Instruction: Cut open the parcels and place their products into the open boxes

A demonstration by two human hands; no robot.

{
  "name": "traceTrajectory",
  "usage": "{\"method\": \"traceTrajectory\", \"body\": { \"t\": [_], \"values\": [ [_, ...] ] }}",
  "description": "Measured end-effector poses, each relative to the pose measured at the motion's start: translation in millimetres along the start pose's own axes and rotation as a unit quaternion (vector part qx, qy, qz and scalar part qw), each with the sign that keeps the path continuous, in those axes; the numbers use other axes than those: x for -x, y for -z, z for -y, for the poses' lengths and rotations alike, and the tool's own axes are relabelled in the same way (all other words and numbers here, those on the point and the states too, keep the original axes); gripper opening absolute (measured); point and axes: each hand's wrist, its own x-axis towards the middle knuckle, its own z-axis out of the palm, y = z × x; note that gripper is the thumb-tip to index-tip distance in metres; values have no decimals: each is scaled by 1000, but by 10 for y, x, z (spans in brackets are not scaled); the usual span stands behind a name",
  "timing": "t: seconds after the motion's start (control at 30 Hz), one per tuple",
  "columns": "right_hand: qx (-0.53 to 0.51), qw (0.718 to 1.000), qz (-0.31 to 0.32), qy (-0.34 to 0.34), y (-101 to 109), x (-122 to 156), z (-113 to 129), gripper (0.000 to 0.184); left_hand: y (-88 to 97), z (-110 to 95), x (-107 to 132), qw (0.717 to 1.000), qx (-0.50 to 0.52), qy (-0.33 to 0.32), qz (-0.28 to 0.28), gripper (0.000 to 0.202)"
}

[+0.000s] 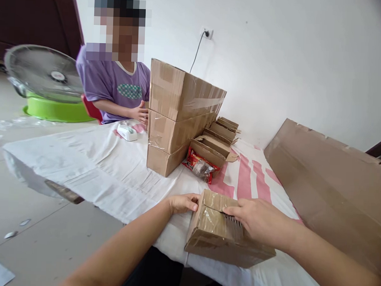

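Note:
A small taped cardboard box (215,240) rests at the near edge of the cloth-covered table. My left hand (184,203) grips its left end, the thumb at the upper edge and the other fingers partly hidden. Over the top face lies my right hand (250,216), fingers bent and pressed near the seam. Beneath those fingers shows a dark, comb-like striped patch (233,221); whether it is a held object or a print on the box I cannot tell. Clear tape (211,219) shines on the box's top.
Taped boxes (166,129) stand stacked on the table. Beside them are open boxes (210,148) and a red snack packet (202,166). A large cardboard sheet (329,193) leans at right. Across sits a person (113,82) near a white device (127,132); a fan (44,73) is behind.

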Motion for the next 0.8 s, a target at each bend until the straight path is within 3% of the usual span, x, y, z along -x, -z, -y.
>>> {"method": "traceTrajectory", "body": {
  "t": [0.27, 0.5, 0.7, 0.8],
  "values": [
    [28, 996, 35, -75, -20, 326, -175, 50, 64, 57, 5, 1000, 3, -11, -11, 55],
    [-46, 982, 87, -162, 31, 633, -296, 45, 35, 11, -9, 1000, -5, -5, 20, 58],
    [-71, 983, 52, -159, -48, 750, -375, 42, -31, -48, -35, 999, -11, -14, 33, 73],
    [-87, 982, 42, -163, -113, 745, -340, 42, -44, -51, -54, 998, -11, -25, 49, 91]
  ]
}}
